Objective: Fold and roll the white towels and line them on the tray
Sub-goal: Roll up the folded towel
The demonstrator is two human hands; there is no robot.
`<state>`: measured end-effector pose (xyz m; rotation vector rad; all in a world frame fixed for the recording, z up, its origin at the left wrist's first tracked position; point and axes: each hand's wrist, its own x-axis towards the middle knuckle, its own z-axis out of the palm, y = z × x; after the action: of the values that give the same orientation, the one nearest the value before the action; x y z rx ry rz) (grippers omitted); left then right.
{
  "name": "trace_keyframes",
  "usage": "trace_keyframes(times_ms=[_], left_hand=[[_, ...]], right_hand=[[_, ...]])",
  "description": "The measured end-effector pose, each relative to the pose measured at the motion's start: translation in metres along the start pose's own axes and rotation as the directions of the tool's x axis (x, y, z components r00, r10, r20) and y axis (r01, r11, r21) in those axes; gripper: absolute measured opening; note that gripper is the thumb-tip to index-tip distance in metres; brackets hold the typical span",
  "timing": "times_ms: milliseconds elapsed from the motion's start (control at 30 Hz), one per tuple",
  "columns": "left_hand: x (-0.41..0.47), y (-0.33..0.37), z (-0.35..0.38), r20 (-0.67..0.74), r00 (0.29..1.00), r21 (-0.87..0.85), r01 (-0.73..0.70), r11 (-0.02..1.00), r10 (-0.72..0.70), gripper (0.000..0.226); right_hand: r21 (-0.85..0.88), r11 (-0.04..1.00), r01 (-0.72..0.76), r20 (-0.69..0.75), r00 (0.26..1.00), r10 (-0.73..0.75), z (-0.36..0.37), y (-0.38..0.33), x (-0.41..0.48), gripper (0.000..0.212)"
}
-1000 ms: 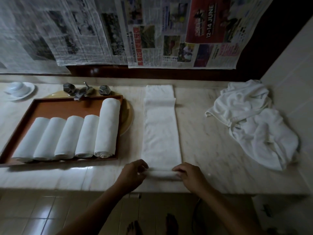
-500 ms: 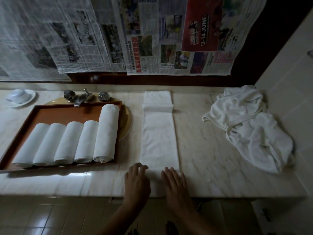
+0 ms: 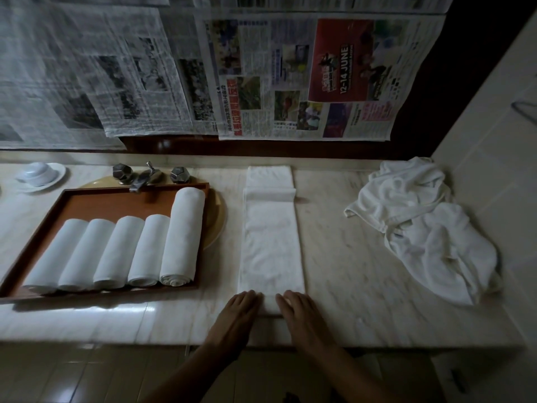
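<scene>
A white towel folded into a long narrow strip (image 3: 270, 237) lies on the marble counter, running away from me. Its near end is rolled into a small roll under my palms. My left hand (image 3: 239, 311) and my right hand (image 3: 300, 314) lie flat on that roll with straight fingers, side by side. To the left stands a brown wooden tray (image 3: 87, 199) holding several rolled white towels (image 3: 116, 254) in a row. A heap of loose white towels (image 3: 421, 225) sits at the right of the counter.
The tray sits over a yellow sink basin (image 3: 216, 225) with a metal tap (image 3: 145, 177) behind it. A white bowl on a saucer (image 3: 40, 174) stands at the far left. Newspaper sheets (image 3: 290, 77) hang on the back wall. A tiled wall (image 3: 494, 141) bounds the right side.
A second ago my fingers pinched the strip's near end. My hands then flattened on it, and now lie a little further along with a small roll under them.
</scene>
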<state>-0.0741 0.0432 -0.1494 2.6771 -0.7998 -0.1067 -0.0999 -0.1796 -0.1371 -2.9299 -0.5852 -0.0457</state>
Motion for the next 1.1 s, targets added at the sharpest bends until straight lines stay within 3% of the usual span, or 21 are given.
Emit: trace_keyframes(times_ms=[200, 333, 500, 600, 733, 900, 967, 1033, 1100], left_hand=[[-0.02, -0.004, -0.006, 0.106, 0.994, -0.044, 0.034, 0.998, -0.029, 0.049], [-0.034, 0.006, -0.029, 0.147, 0.976, -0.223, 0.194, 0.955, -0.164, 0.015], [-0.032, 0.013, -0.043, 0.166, 0.931, -0.383, 0.364, 0.849, -0.324, 0.019], [-0.025, 0.014, -0.048, 0.165, 0.903, -0.431, 0.427, 0.795, -0.396, 0.014], [-0.017, 0.014, -0.053, 0.176, 0.895, -0.406, 0.445, 0.798, -0.41, 0.004], [-0.007, 0.014, -0.062, 0.21, 0.895, -0.359, 0.445, 0.82, -0.394, 0.023], [-0.006, 0.017, -0.059, 0.183, 0.884, -0.338, 0.467, 0.817, -0.43, 0.023], [-0.011, 0.024, -0.051, 0.025, 0.876, -0.235, 0.474, 0.849, -0.482, 0.022], [-0.021, 0.036, -0.033, -0.093, 0.916, -0.049, 0.386, 0.921, -0.389, 0.032]], right_hand=[[0.202, 0.979, -0.001, 0.112, 0.993, -0.022, -0.013, 0.009, -0.012, 0.05], [0.439, 0.874, -0.208, 0.21, 0.97, 0.125, -0.022, 0.012, -0.024, 0.028], [0.54, 0.787, -0.298, 0.254, 0.949, 0.185, -0.019, 0.016, -0.022, 0.017], [0.491, 0.81, -0.321, 0.191, 0.947, 0.259, -0.013, 0.015, -0.017, 0.02], [0.269, 0.921, -0.282, 0.036, 0.959, 0.283, -0.01, -0.001, -0.014, 0.023], [0.101, 0.994, -0.027, -0.216, 0.975, 0.049, 0.0, -0.031, -0.036, 0.04], [0.069, 0.996, -0.057, -0.172, 0.983, 0.068, 0.005, -0.038, -0.043, 0.046], [0.045, 0.995, -0.088, -0.082, 0.992, 0.092, 0.01, -0.036, -0.046, 0.052], [0.024, 0.998, -0.056, -0.015, 0.998, 0.057, 0.012, -0.029, -0.046, 0.064]])
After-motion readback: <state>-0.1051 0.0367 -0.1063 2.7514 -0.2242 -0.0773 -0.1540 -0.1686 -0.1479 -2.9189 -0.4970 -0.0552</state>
